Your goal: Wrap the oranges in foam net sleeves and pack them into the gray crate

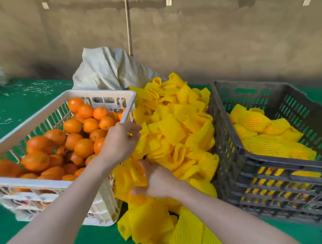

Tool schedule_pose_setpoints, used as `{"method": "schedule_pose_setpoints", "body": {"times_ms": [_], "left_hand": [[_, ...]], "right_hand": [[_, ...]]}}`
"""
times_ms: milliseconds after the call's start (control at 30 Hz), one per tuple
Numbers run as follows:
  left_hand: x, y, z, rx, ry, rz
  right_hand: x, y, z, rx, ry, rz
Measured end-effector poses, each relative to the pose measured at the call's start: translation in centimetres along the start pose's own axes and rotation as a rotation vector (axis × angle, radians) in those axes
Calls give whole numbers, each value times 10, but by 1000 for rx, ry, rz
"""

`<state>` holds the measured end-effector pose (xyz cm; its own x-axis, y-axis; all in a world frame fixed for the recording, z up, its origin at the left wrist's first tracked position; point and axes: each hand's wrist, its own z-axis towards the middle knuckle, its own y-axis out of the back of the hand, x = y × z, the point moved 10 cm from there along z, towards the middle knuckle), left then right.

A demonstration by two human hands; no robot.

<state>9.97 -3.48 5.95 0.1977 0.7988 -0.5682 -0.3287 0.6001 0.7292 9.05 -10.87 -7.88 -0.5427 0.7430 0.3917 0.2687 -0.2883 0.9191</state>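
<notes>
Bare oranges (74, 145) sit heaped in the white crate (44, 182) on the left. The sleeve pile (176, 128) lies btwn that and the gray crate (277, 167) on the right, which already holds several wrapped oranges (257, 121) w/ plenty of room left. A pale sack (108, 68) slumps behind the pile, all on a green floor (18, 107).

The right hand (159, 180) is low at the near end of the pile, fingers curled into a yellow sleeve (129, 176) and gripping it. The left hand (119, 145) hovers by the white crate's corner at the pile's edge, fingers bent. Can't tell if it pinches foam or holds nothing. No orange in either hand.

Step in hand is prob. freeing one sleeve. To do it well:
- Take a single sleeve, not a clump; they cling to each other, so shake off extras.
- Open its mouth w/ thumb and fingers before fetching fruit.
- Stretch gently; the foam net looks easy to tear.
- Then grab the nearest orange from the white crate w/ the left hand.
- Push it in till covered.
</notes>
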Motion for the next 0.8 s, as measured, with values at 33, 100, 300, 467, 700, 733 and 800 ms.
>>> {"method": "schedule_pose_setpoints", "body": {"times_ms": [33, 100, 300, 467, 700, 733, 800], "left_hand": [[3, 2, -3, 6, -8, -5], [10, 4, -8, 26, -11, -29], [36, 9, -11, 90, 28, -132], [41, -8, -5, 224, 189, -511], [27, 2, 2, 67, 89, -717], [25, -6, 1, 136, 127, -832], [23, -19, -3, 246, 209, -995]], "right_hand": [[1, -6, 4, -11, -20, -35], [-2, -10, 11, -39, -57, -63], [-35, 54, -6, -453, -239, 322], [-34, 96, -34, -607, -178, 934], [-5, 112, -46, -580, -51, 1206], [0, 115, -45, -579, -53, 1314], [3, 120, -41, -594, -77, 1441]]}}
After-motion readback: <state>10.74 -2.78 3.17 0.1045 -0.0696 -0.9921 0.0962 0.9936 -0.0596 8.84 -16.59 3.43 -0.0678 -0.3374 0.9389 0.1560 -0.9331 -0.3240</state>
